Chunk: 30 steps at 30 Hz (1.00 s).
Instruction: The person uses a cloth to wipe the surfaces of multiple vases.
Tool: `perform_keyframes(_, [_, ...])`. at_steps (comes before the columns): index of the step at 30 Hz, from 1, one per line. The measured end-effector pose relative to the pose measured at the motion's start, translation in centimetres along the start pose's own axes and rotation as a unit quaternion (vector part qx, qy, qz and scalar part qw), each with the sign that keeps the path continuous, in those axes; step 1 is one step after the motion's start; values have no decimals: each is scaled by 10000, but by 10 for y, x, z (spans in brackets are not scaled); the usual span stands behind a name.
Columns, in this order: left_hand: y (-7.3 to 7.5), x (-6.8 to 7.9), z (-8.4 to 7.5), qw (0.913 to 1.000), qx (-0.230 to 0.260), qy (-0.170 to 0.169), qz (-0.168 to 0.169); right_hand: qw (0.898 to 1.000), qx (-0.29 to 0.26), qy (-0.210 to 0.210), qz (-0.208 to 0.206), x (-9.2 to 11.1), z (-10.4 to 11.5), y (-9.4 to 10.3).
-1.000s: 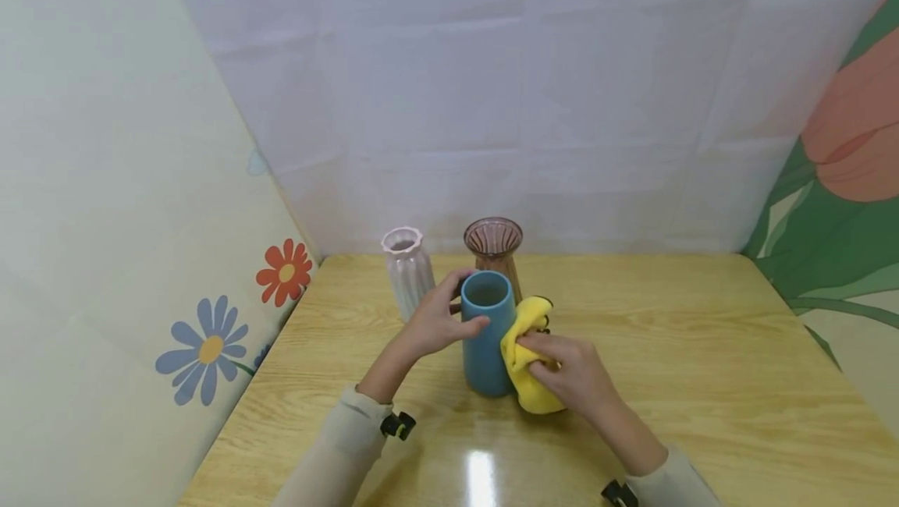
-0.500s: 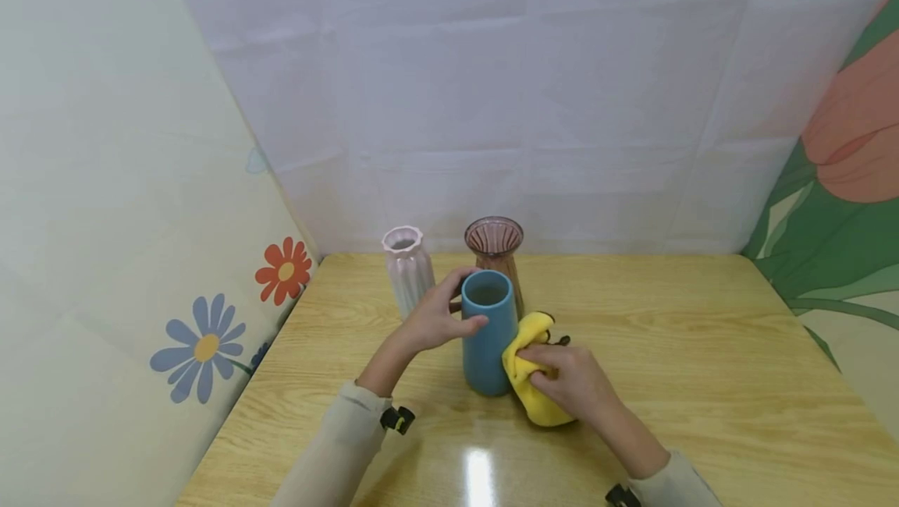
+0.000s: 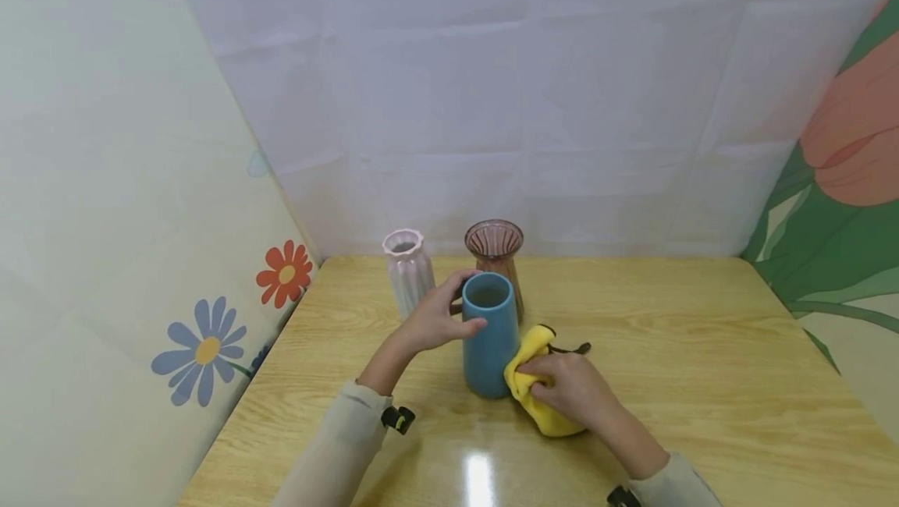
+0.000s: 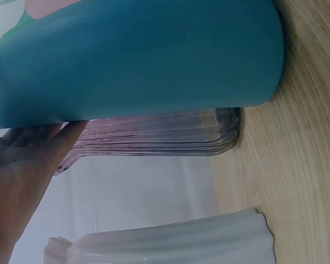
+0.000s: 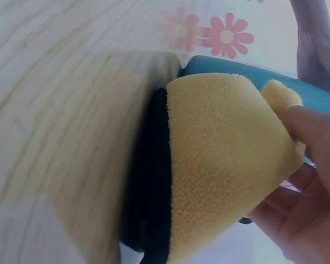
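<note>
A plain blue vase (image 3: 489,351) stands upright on the wooden table. My left hand (image 3: 435,321) grips it near the rim from the left, thumb in front and fingers round the back. In the left wrist view the blue vase (image 4: 154,60) fills the top, its base at the tabletop. My right hand (image 3: 572,390) pinches a yellow cloth (image 3: 541,405) with a dark edge against the vase's lower right side. In the right wrist view the fluffy cloth (image 5: 225,148) hangs from the fingers and overlaps the vase, with its dark border close to the table.
Behind the blue vase stands a purple ribbed glass vase (image 3: 495,240), partly hidden. A pale pink fluted vase (image 3: 410,277) is left of it, near my left hand. A white sheet (image 3: 449,101) backs the table (image 3: 674,335), with flower-printed panels at both sides.
My right hand has slid down the side of the blue vase with the yellow cloth, from mid-height toward the base. My left hand and all the vases have stayed in place.
</note>
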<state>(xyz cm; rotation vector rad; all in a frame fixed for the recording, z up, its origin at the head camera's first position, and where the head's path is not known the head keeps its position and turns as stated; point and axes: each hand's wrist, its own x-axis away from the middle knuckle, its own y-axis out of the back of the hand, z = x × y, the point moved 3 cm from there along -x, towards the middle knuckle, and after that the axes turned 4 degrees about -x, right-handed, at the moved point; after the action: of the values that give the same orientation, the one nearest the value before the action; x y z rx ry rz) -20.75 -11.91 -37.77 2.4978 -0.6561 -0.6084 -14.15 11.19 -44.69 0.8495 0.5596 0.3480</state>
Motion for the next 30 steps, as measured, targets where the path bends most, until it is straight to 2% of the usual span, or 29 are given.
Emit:
perform_keyframes(5, [-1,0,2,9998,152,-39,98,9994,191,-40,299,1,0,-6])
perform_keyframes(15, [-3,-2,7,9991,374,-87,197,9969,517,27,584,2,-3,-11])
perform_keyframes(17, [-3,-1,9,9985,507,-100,181,9970,417,5,654,2,-3,-9])
perform_keyframes(20, [-5,2,10,9978,639,-137,93,9970,-60,-198,739,2,-5,-1])
perform_keyframes(22, [-7,6,10,9977,659,-159,-97,9967,-380,-354,624,3,-6,10])
perform_keyframes(24, [-10,10,8,9972,579,-136,-447,9962,-618,-495,358,4,-7,25])
perform_keyframes(27, [-14,18,0,9921,395,14,-1191,9950,-792,-532,-308,3,-4,50])
perform_keyframes(30, [-21,24,-11,9819,172,275,-1867,9894,-889,-495,-1040,1,3,72])
